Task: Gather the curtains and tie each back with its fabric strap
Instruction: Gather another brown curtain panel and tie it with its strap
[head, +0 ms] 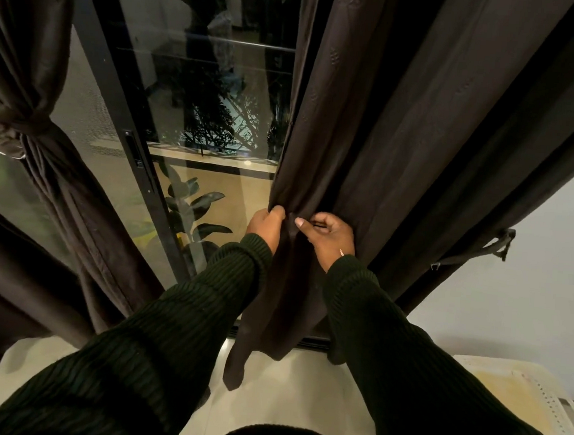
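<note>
Taking the sliding glass door [170,112] as the landmark, the right curtain [388,129] hangs loose at the door's right edge, while the left curtain [39,71] on the door's other side is already bunched and bound by its strap [20,124]. Both hands work the inner edge of the right curtain, low against the door frame: the left hand [267,225] has its fingers curled round a fold of the cloth, and the right hand [327,237], just beside it, pinches the next fold between thumb and bent fingers. The strap for this curtain [482,248] dangles untied at the curtain's outer edge, against the white wall [532,271] and farthest from the door. The cloth looks soft and limp, fairly thick, falling in deep pleats, so it should bunch easily but likely slump out of a loose hold. A firm grasp round the whole bundle at strap height seems best, one hand clamping while the other fetches the strap. A pale basket [539,402] sits below the wall.
</note>
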